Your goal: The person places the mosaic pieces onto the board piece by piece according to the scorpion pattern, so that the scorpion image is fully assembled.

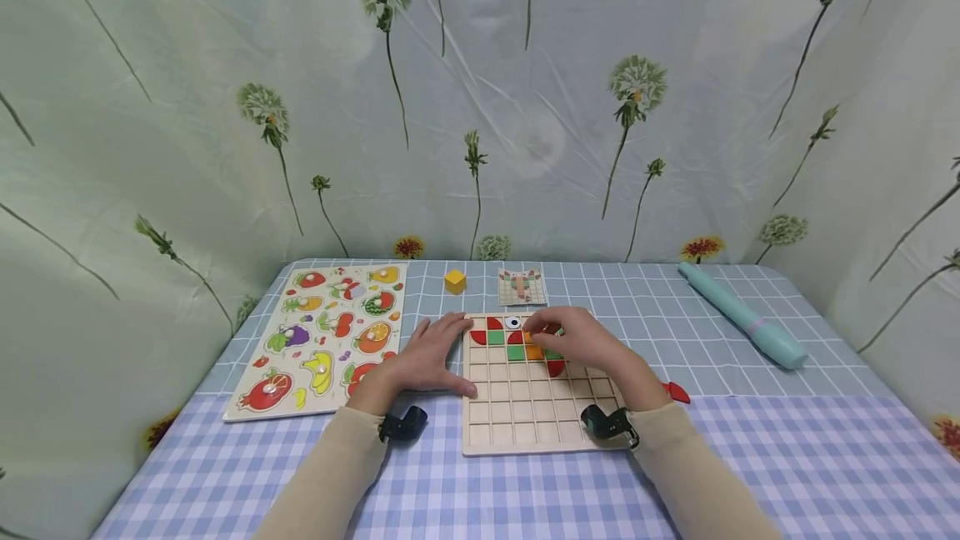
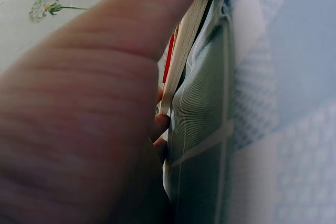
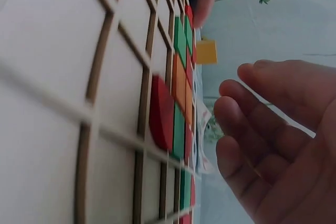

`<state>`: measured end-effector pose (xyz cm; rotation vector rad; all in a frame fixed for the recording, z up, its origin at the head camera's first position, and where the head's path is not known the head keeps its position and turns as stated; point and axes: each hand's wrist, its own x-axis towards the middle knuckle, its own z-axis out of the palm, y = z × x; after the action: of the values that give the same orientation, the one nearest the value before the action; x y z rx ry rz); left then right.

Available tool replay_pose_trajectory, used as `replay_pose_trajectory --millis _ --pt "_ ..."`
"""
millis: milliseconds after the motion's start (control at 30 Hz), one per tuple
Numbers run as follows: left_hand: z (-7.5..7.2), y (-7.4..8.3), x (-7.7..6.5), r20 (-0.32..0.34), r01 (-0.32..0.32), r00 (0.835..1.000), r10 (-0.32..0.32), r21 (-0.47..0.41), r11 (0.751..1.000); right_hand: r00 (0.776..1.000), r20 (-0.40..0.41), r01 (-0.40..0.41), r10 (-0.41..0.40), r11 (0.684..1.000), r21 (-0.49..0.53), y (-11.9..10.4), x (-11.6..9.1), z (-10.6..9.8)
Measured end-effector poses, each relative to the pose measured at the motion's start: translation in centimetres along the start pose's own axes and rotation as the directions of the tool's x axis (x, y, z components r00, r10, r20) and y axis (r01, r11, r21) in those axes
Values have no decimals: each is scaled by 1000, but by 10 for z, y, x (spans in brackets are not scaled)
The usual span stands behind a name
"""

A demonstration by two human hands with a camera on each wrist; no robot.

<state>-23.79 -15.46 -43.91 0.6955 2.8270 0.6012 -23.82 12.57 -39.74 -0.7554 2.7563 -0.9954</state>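
Note:
A wooden grid board (image 1: 501, 413) lies on the table with red, green and orange pieces in its upper cells. Among them are a green square (image 1: 516, 352), a white eye piece (image 1: 513, 322) and a red rounded piece (image 3: 161, 114). My left hand (image 1: 427, 359) rests against the board's left edge, fingers spread toward the top corner and thumb lower down. In the left wrist view, fingertips touch the board's edge. Above the upper right cells hovers my right hand (image 1: 573, 335), fingers loosely bent; in the right wrist view, no piece shows between them.
A fruit puzzle board (image 1: 316, 390) lies at the left. Behind the grid board are a yellow cube (image 1: 454, 282) and a small picture card (image 1: 522, 287). A red piece (image 1: 677, 392) lies beside the right forearm, with a teal bat-shaped object (image 1: 742, 315) farther right.

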Motion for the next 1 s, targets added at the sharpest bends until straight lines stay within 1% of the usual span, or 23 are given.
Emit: replay_pose_trajectory --millis 67,233,367,467,533,633,800,933,1000 --pt "0 0 0 -2 0 1000 0 1 1000 1000 -13 -1 1 1000 -14 3 -3 -4" --pt "1 1 1 0 -3 1000 3 12 1000 998 -40 -55 53 998 -34 14 -12 -15" --pt "3 2 2 4 2 1000 -2 30 1000 996 -64 -67 64 997 -43 23 -24 -25" --pt "2 2 1 7 6 1000 -6 32 999 994 -62 -90 87 995 -51 30 -31 -32" --pt "2 2 1 7 4 1000 -5 29 1000 993 -47 -111 109 992 -62 34 -35 -37" --pt "1 2 0 5 1 1000 -1 23 1000 989 8 -147 148 986 -81 40 -40 -45" --pt "2 1 0 1 2 1000 -2 27 1000 968 110 -217 226 972 -90 49 -46 -54" --pt "1 1 1 3 5 1000 -5 26 1000 956 151 -242 253 966 -86 56 -51 -59" --pt "2 1 1 4 3 1000 -3 26 1000 953 165 -242 255 966 -92 61 -53 -61"
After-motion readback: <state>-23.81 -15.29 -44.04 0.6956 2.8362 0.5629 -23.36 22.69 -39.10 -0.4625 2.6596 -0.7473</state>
